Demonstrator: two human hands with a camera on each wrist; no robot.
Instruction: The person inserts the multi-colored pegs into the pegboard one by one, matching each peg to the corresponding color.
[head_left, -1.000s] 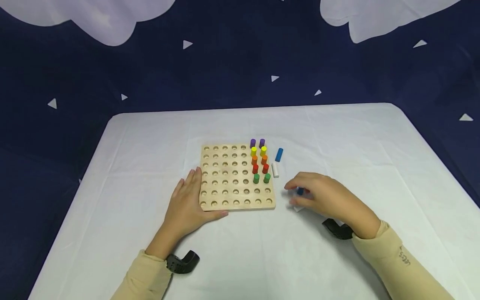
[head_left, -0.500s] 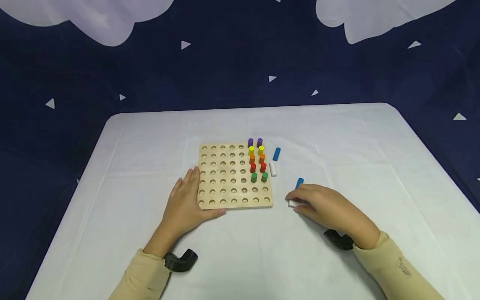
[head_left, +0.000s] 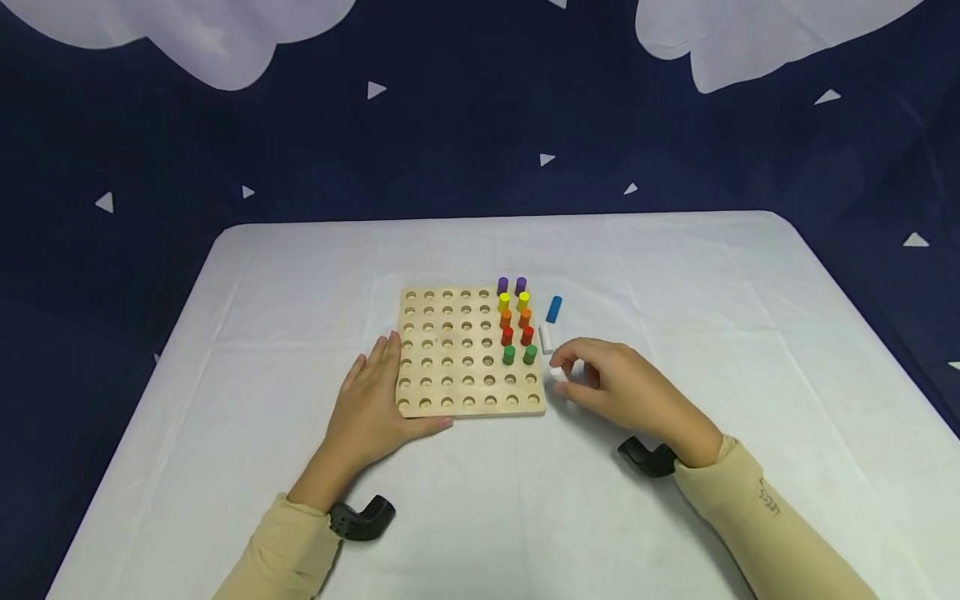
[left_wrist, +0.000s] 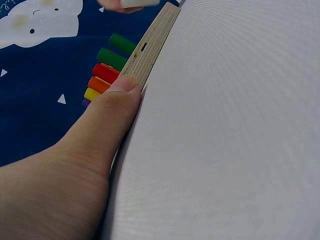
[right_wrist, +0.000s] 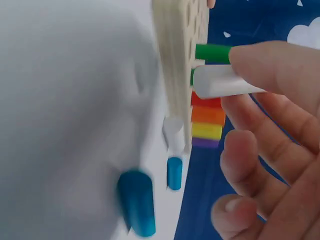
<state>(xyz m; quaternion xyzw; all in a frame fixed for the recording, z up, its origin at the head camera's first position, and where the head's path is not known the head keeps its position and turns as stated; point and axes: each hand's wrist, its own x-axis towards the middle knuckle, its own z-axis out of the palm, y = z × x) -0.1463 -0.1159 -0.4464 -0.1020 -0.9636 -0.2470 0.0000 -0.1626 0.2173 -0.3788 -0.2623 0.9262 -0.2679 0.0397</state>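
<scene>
A wooden pegboard (head_left: 438,353) lies on the white-covered table. Straight fingers of my left hand (head_left: 367,421) rest along its left edge, the thumb touching the front edge. Between thumb and fingers, my right hand (head_left: 618,387) pinches a white peg (right_wrist: 220,81) just off the board's right edge. Pairs of purple, yellow, orange, red and green pegs (head_left: 509,356) stand in the two right-hand columns; the two nearest rows have bare holes.
Beside the board's right edge lie a loose white peg (head_left: 547,340) and a blue peg (head_left: 554,309). Another blue peg (right_wrist: 136,202) lies on the cloth in the right wrist view; the right hand hides it in the head view. A dark blue backdrop (head_left: 450,150) hangs behind.
My right hand has picked up the white peg from the cloth and carried it left, toward the board. The blue peg near it was left lying. My left hand has stayed put.
</scene>
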